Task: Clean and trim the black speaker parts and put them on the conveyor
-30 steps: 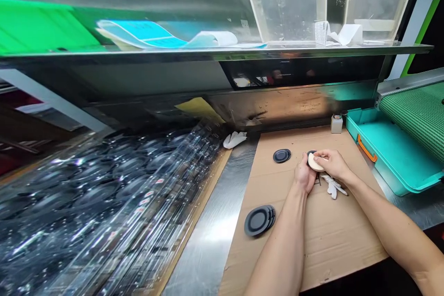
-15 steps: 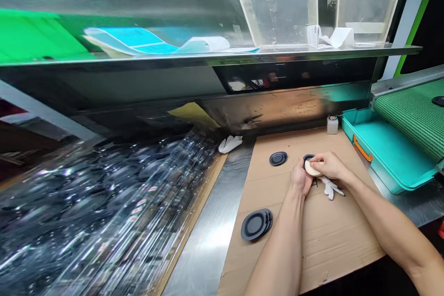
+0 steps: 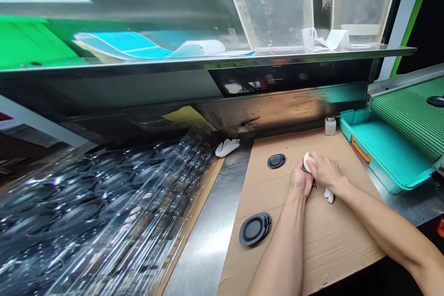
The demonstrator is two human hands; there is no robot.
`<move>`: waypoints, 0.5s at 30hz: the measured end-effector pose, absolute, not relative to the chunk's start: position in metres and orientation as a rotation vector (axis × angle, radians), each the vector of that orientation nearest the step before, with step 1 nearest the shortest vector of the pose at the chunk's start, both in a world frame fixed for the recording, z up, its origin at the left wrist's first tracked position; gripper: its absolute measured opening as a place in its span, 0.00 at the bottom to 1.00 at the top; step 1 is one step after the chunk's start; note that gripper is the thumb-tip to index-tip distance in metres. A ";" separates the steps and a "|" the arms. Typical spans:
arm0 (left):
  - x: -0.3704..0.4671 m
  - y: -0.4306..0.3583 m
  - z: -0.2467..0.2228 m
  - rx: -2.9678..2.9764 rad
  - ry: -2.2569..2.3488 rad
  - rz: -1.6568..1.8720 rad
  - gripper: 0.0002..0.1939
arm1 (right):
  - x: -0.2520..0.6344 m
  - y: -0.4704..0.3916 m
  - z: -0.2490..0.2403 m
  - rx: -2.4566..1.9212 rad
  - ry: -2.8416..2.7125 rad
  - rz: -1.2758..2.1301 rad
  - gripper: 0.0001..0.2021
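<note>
Over the brown cardboard sheet [image 3: 340, 240], my left hand [image 3: 300, 180] is closed around a small black round disc [image 3: 304, 169], mostly hidden by the fingers. A cream round pad [image 3: 306, 162] is gripped in my right hand [image 3: 325, 171] and pressed against that disc. Beneath the right wrist lies a crumpled white cloth or glove [image 3: 329, 195], partly covered. Left of my hands, a small group of overlapping black discs [image 3: 276, 161] rests on the cardboard. Nearer to me is a fanned stack of larger-looking black discs [image 3: 254, 230], beside my left forearm.
Clear plastic trays with dark round parts [image 3: 90, 203] fill the left side. At right stand a teal bin [image 3: 398, 173] and a green conveyor belt [image 3: 412, 106]. A small bottle [image 3: 330, 126] sits at the cardboard's back edge. A metal shelf [image 3: 277, 55] spans the back.
The cream pad has tilted more upright against the black disc as my right hand turned over it. My right hand now covers more of the white cloth. The view has shifted slightly.
</note>
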State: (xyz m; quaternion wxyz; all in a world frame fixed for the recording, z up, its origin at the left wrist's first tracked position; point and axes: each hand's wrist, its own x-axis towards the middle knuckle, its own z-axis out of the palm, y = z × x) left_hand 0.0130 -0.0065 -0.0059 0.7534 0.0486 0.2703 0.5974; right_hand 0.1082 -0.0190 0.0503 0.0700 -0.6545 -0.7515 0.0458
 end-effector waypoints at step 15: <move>0.017 -0.007 -0.003 0.083 0.635 1.352 0.20 | 0.113 -0.018 0.041 -2.010 -2.227 0.124 0.21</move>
